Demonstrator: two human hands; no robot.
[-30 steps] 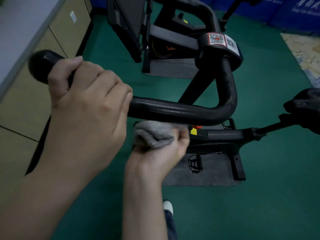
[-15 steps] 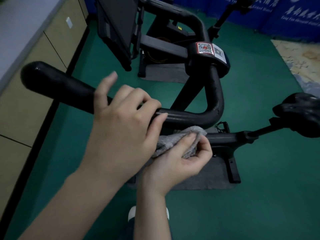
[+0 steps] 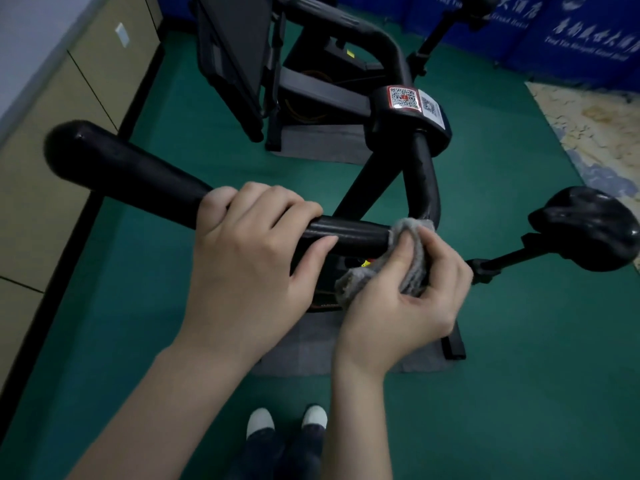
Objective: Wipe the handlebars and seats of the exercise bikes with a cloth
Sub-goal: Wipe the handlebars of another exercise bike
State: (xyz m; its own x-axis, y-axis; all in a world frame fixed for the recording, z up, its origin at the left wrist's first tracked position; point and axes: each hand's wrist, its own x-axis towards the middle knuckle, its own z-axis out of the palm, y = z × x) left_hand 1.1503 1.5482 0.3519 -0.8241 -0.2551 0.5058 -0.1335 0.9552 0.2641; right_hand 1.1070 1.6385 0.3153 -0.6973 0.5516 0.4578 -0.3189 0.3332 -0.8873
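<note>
Since the earlier frames the left hand [image 3: 249,271] has slid right along the handlebar [image 3: 131,171] and closed on it. The right hand [image 3: 398,313] has brought the cloth [image 3: 410,230] up from under the bar to its bend.

In the head view, the left grip is fully wrapped, with fingers curled over the top of the bar just right of its middle. The right grip pinches the grey cloth between thumb and fingers. The upper fold is pressed on the bar where it curves away to the far side, and the rest is bunched below.

The cloth looks soft and light and should mould round the tube if wrapped and drawn along. The bar seems stiff and smooth, possibly slick, so steadying it beside the wiped stretch makes sense. The seat [image 3: 588,230], well apart to the right on its post, is untouched.

A sticker [image 3: 401,97] marks the stem beyond the bend. A second bike [image 3: 311,81] stands farther off, and cabinets [image 3: 52,133] line the left. A mat [image 3: 311,348] lies under the bike on the green floor [image 3: 519,375]. The left hand itself covers part of the bar and would block a full pass.
</note>
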